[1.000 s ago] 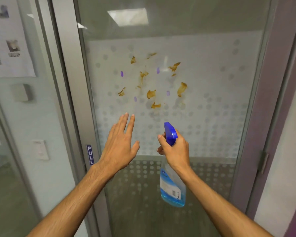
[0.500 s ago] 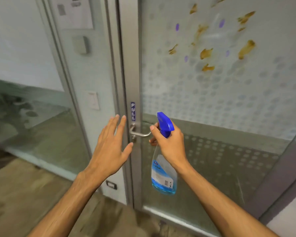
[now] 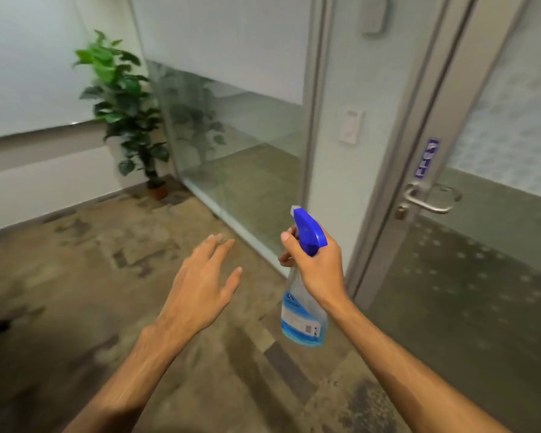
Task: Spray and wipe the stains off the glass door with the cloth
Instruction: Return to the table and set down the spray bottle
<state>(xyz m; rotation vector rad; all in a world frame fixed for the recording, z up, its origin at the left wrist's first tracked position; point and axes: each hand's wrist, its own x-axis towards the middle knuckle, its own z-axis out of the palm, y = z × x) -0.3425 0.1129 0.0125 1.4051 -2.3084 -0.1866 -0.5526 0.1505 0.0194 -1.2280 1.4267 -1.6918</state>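
Observation:
My right hand [image 3: 317,270] grips the neck of a clear spray bottle [image 3: 303,320] with a blue trigger head and a little blue liquid at the bottom, nozzle pointing up and left. My left hand [image 3: 200,285] hovers open over the floor, fingers spread, holding nothing. The glass door [image 3: 481,276] stands at the right with its metal frame, a lever handle [image 3: 428,203] and a blue label. The stained part of the glass is out of view. No cloth is visible.
A potted green plant [image 3: 122,101] stands in the far corner by a glass wall panel [image 3: 231,135]. A switch plate [image 3: 351,126] sits on the panel beside the door frame. Patterned brown carpet [image 3: 107,276] covers the floor below my hands.
The view has swung left and down, from the stained glass to the floor and corner plant. Both hands have dropped lower; the right still holds the bottle, the left stays open.

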